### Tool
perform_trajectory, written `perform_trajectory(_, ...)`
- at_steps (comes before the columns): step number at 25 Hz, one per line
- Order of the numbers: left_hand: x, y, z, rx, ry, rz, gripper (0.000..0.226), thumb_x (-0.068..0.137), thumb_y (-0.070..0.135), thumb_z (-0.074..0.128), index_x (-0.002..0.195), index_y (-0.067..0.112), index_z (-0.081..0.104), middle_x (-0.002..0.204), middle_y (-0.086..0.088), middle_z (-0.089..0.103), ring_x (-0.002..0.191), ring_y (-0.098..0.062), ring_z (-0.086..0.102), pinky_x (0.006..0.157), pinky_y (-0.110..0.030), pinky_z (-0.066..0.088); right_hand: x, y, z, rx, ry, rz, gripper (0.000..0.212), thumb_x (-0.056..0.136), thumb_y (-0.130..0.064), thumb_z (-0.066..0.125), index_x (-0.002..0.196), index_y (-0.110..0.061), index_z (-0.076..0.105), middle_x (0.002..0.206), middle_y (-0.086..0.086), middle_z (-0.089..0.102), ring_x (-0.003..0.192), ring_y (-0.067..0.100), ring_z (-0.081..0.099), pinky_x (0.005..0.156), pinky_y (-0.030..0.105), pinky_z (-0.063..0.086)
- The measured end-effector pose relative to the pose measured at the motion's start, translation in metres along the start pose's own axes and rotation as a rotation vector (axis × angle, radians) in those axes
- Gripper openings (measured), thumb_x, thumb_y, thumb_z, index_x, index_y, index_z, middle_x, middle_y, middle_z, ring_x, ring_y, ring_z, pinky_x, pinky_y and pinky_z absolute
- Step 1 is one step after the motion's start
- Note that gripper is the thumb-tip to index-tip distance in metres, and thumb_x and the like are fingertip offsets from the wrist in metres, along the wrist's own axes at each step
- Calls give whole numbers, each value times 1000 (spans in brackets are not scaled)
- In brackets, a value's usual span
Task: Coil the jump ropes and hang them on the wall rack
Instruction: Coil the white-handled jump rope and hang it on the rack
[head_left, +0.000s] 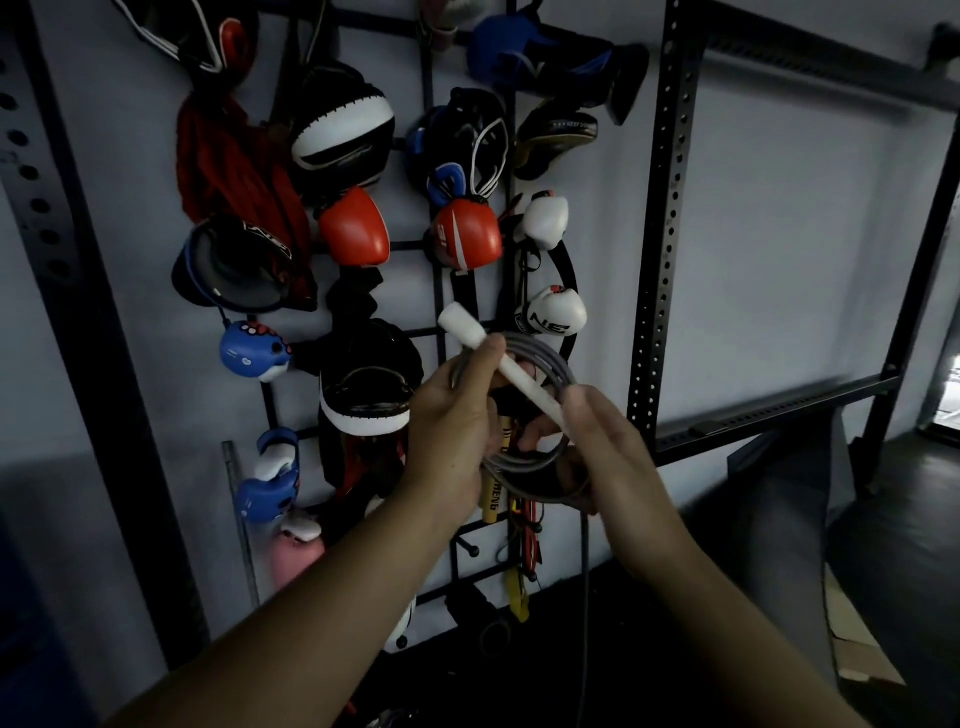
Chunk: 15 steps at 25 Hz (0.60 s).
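Note:
A grey jump rope (545, 364) is wound into a coil of several loops, held up in front of the black wall rack (470, 301). Its white handle (483, 348) slants from upper left to lower right across the coil. My left hand (457, 431) grips the coil's left side, thumb against the handle. My right hand (608, 447) pinches the handle's lower end and the coil's right side. A loose grey tail of rope (586, 571) hangs straight down below my right hand.
The rack is crowded with boxing gloves, focus pads and headgear, such as a red glove (467, 234) and a white glove (550, 312). Yellow and red ropes (498, 499) hang behind the coil. A perforated black upright (660, 260) stands right; dark bags (779, 519) sit lower right.

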<state>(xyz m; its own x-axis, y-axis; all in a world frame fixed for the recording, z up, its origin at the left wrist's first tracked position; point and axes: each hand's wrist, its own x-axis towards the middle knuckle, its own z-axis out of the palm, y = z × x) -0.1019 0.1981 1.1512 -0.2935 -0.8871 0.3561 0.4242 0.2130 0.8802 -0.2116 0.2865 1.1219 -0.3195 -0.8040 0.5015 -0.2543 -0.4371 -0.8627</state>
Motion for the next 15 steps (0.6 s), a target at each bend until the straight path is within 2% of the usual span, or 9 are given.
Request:
perform_trajectory(2,-2,-7,0,-9,66,12,40,96,42,65,97,3,71,60,-13,46,40,-13,34,42,-27,30,3,5,13,-31,92,-51,45,100,-53,47,106,-13,67,67,-3,63,48,0,47,48,14,39)
perform_trajectory(5,-1,-6,-12,70,-13,-7,39,95,46,65,104,9,74,80,-5,72,50,-13,52,51,-27,45,10,10,14,-50,135,-35,39,105,-42,50,102,-7,66,62,-5,53,52,7,48,49,17,44)
perform_trajectory(7,6,0,-26,131,-42,44,38,90,46,69,114,16,70,97,4,76,73,-9,68,71,-28,55,15,8,2,-157,59,-29,38,106,-41,50,94,-8,65,58,-12,52,53,6,48,52,16,43)
perform_trajectory(9,19,15,-45,311,-51,169,50,84,52,75,125,27,61,116,11,72,101,0,68,90,-27,52,18,2,-8,-289,-123,-25,35,107,-37,51,89,-10,64,53,-14,49,46,1,40,49,14,35)
perform_trajectory(10,26,26,-52,499,-127,237,56,80,57,76,127,33,58,121,15,69,111,2,64,95,-27,49,19,0,-12,-356,-219,-22,35,107,-37,52,91,-9,65,54,-13,48,45,0,39,49,14,34)
perform_trajectory(12,31,47,-56,885,-457,234,58,74,63,76,124,40,60,122,20,69,117,4,61,102,-32,48,22,-5,-14,-417,-359,-8,32,107,-39,51,99,-10,62,59,-11,49,50,0,45,52,14,38)
perform_trajectory(14,24,57,-46,1103,-776,34,51,74,62,79,115,36,66,112,14,75,108,-1,68,102,-38,53,23,-13,-11,-366,-399,-2,27,109,-36,46,108,-11,56,65,-13,51,55,-1,50,56,12,43)
perform_trajectory(15,18,58,-40,1121,-879,-82,45,76,58,80,109,30,69,104,7,78,100,-7,73,98,-38,56,24,-14,-11,-371,-405,-23,24,110,-34,44,108,-13,54,68,-12,53,57,-2,52,58,12,45)
